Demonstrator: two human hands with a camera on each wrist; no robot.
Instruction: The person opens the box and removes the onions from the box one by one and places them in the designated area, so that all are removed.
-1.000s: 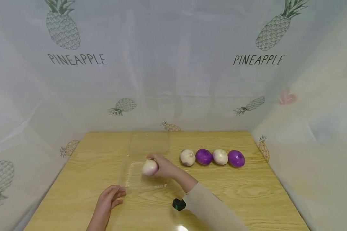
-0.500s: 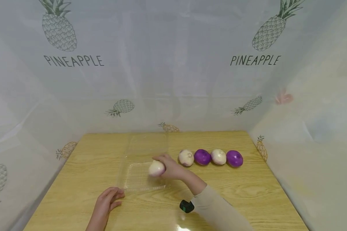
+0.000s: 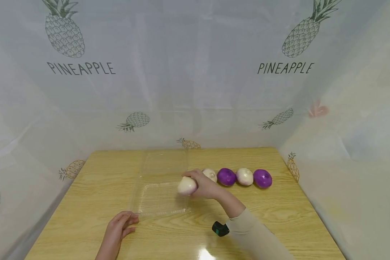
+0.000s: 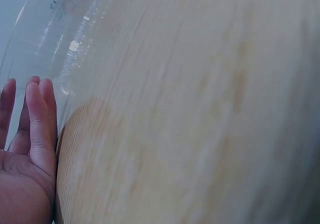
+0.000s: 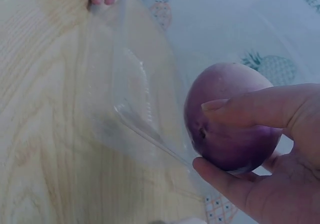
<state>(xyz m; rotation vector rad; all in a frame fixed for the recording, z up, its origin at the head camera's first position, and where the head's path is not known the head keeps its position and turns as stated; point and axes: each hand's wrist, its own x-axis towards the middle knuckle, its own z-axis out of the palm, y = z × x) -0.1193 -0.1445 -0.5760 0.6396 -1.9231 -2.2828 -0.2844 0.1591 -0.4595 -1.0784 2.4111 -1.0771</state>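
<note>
My right hand (image 3: pixel 203 185) grips a white-and-purple turnip (image 3: pixel 186 186) over the right side of a clear plastic container (image 3: pixel 138 198). In the right wrist view, thumb and fingers wrap around the turnip (image 5: pixel 227 119), its purple end towards the camera. The container stands unlidded, its lid (image 3: pixel 165 160) folded back flat behind it. At its near left corner rests my left hand (image 3: pixel 118 227); the left wrist view shows the fingers (image 4: pixel 40 119) fairly straight against the clear plastic. A white turnip (image 3: pixel 209 174) sits partly hidden behind my right hand.
Right of it, a purple turnip (image 3: pixel 226 177), a white turnip (image 3: pixel 245 177) and another purple turnip (image 3: pixel 262 178) form a row on the wooden table (image 3: pixel 263 216). A pineapple-print sheet (image 3: pixel 195 90) surrounds the table. A black device (image 3: pixel 220 229) is by my right sleeve.
My right hand has moved right with the turnip, from over the container's middle to its right edge, and now partly covers the first turnip in the row. My left hand stays at the corner.
</note>
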